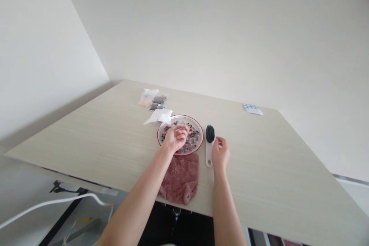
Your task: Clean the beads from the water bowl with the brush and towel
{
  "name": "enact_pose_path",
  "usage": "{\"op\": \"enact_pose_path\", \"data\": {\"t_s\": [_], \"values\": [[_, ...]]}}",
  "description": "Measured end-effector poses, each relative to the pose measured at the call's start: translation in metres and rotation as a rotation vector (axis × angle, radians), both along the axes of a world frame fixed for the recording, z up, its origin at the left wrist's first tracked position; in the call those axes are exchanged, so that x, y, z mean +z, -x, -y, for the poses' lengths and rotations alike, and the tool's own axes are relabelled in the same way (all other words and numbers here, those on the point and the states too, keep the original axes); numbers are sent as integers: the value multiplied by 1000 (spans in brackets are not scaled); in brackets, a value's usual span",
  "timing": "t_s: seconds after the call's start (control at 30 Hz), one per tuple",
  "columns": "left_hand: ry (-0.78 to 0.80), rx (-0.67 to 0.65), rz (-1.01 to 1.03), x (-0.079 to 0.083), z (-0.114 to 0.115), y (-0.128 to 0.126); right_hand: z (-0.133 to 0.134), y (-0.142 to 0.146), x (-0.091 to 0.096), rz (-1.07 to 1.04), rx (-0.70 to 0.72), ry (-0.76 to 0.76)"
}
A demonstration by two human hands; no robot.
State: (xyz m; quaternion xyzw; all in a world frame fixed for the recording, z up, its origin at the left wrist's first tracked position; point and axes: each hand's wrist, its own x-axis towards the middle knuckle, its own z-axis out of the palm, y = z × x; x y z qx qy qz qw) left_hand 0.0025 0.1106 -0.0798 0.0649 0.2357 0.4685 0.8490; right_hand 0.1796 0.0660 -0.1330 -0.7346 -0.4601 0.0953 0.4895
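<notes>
My left hand [177,138] is over a white plate [201,127] with a red rim, palm turned up and fingers curled in. Whatever those fingers hold is too small to name. Many small coloured beads [193,137] are spread across the plate, some hidden behind the hand. To the right, my right hand [221,152] has its thumb and fingertips pinched together, just beside a brush [210,146] with black bristles and a white handle. What is in this pinch, if anything, cannot be made out. A fuzzy dusty-pink cloth [182,178] lies in front of the plate.
Behind the plate at left lie clear bags of beads [158,100] and a crumpled white packet [160,116]. A blue-and-white card or sheet [252,109] rests near the table's back edge. A white cable [52,202] hangs at lower left, beyond the table's [273,169] front edge.
</notes>
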Motion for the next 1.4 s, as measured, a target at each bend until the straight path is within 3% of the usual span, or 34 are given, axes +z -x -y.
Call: {"op": "enact_pose_path", "data": {"t_s": [0.13, 0.33, 0.53, 0.9, 1.13, 1.4], "values": [[94, 31, 158, 1, -4, 5, -1, 0, -4, 40, 35, 43], [69, 24, 52, 4, -6, 5, 3, 4, -6, 156, 74, 112], [53, 53, 30, 4, -1, 7, 8, 8, -2, 338, 57, 284], [66, 320, 60, 2, 10, 4, 6, 6, -6, 173, -7, 189], [-52, 319, 124, -1, 7, 6, 11, 3, -5, -42, -65, 51], [-109, 283, 113, -4, 7, 3, 14, 9, 3, -211, -46, 10]]}}
